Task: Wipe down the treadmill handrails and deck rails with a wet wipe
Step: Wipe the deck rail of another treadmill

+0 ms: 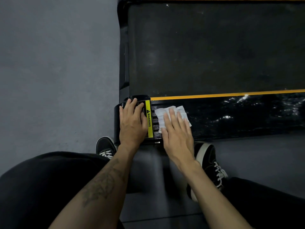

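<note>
Right hand (177,136), fingers straight and spread, presses a white wet wipe (171,115) flat on the black near deck rail (239,116). Left hand (132,122), fingers relaxed, rests on the rail's end cap (118,116), beside a yellow warning label (149,119). Beyond: yellow stripe (222,95), treadmill belt (214,50), grey floor (57,71).

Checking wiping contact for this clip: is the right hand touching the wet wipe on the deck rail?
Touching. The head view shows the right hand lying flat, fingers straight, on the wet wipe, pressing it onto the deck rail.
</note>
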Motion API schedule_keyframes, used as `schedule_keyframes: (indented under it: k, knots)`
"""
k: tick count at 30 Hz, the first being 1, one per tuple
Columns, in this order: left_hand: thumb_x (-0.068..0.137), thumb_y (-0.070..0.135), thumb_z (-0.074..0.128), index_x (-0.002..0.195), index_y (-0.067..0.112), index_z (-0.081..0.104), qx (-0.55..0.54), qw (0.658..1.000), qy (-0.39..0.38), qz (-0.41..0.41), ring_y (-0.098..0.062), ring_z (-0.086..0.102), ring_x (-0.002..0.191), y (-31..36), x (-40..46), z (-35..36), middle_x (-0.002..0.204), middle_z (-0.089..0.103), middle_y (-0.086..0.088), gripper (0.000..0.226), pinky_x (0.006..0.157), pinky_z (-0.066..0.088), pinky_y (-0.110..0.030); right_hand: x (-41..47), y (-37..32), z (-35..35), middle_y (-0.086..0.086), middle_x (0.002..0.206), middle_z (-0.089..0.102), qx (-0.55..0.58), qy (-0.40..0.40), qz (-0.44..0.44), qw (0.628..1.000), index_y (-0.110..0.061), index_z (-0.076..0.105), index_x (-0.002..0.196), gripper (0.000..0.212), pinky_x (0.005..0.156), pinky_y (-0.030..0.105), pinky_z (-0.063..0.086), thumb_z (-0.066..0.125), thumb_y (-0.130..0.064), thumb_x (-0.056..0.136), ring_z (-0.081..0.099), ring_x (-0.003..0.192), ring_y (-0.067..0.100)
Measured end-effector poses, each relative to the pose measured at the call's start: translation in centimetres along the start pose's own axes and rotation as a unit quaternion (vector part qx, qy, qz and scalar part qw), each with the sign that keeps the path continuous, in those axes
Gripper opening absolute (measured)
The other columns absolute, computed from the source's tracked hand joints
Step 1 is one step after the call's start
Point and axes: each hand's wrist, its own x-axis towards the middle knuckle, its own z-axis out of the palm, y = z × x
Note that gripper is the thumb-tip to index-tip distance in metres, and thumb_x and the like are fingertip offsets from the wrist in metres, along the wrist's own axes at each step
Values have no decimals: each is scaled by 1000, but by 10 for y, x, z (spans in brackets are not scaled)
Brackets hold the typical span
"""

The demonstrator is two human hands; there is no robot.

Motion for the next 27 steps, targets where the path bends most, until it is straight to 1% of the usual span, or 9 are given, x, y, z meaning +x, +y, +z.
schedule_keyframes:
  k: [3, 6, 8, 14, 17, 19, 21, 25, 27]
  knots:
    - [97, 6, 57, 134, 5, 64, -3, 1000, 2, -3, -33, 36, 150, 0, 0, 1, 151, 52, -16, 37, 126, 18, -58, -2, -32, 6, 7, 172, 1, -5, 23, 40, 999, -14, 13, 164, 61, 129, 46, 7, 23, -40, 110, 3, 159, 26]
    - [97, 6, 54, 135, 4, 63, -6, 1000, -7, 1, -33, 34, 151, -1, -1, 1, 152, 50, -16, 39, 126, 17, -57, -3, -41, 9, 8, 172, 8, -7, 20, -51, 998, -16, 17, 164, 60, 128, 48, 14, 21, -35, 107, 9, 159, 27]
    - [97, 7, 53, 135, 4, 63, -6, 1000, -5, 2, -33, 34, 151, -1, 0, 1, 152, 50, -16, 40, 126, 17, -57, -1, -25, 8, 3, 172, 4, -8, -2, -85, 996, -20, 15, 164, 60, 128, 45, 12, 20, -37, 108, 5, 159, 22]
    - [97, 8, 57, 135, 6, 63, 1, 1000, 1, 1, -31, 35, 150, 1, 0, 0, 151, 52, -14, 39, 127, 18, -56, -8, -26, 11, 6, 172, 7, 15, 48, 52, 997, -15, 19, 164, 63, 129, 45, 9, 15, -41, 106, 8, 159, 24]
    - [96, 8, 59, 134, 6, 64, 3, 1000, 2, 2, -33, 36, 150, 2, 0, -1, 151, 52, -15, 38, 126, 19, -57, -11, -34, 14, 6, 172, 10, 12, 39, -1, 999, -15, 21, 164, 63, 129, 46, 12, 21, -39, 105, 10, 159, 25]
    - [96, 10, 60, 134, 6, 64, 7, 1000, -2, 3, -32, 35, 150, 2, 0, -1, 152, 52, -15, 39, 125, 20, -58, -12, -19, 10, 2, 172, 10, 13, 20, -63, 998, -18, 21, 164, 63, 129, 44, 12, 23, -40, 105, 9, 159, 22]
    - [96, 12, 62, 134, 6, 64, 12, 1000, -2, 4, -33, 36, 150, 3, 0, -1, 151, 52, -15, 39, 124, 22, -59, -13, -1, 7, -1, 172, 7, 9, 7, -79, 997, -21, 19, 164, 62, 129, 42, 11, 22, -42, 106, 6, 159, 17]
    - [96, 19, 64, 135, 7, 63, 25, 1000, -6, 9, -32, 36, 150, 1, 1, -2, 152, 51, -14, 41, 124, 23, -58, -16, -15, 8, 3, 172, 7, 24, 42, 28, 998, -18, 20, 164, 61, 129, 43, 7, 22, -40, 106, 6, 159, 21]
    - [96, 21, 66, 134, 7, 64, 26, 1000, -7, 13, -33, 37, 149, 2, 1, -2, 151, 52, -14, 41, 122, 25, -60, -20, -35, 12, 7, 171, 10, 36, 59, 41, 997, -14, 22, 163, 62, 129, 46, 9, 25, -38, 105, 8, 159, 24]
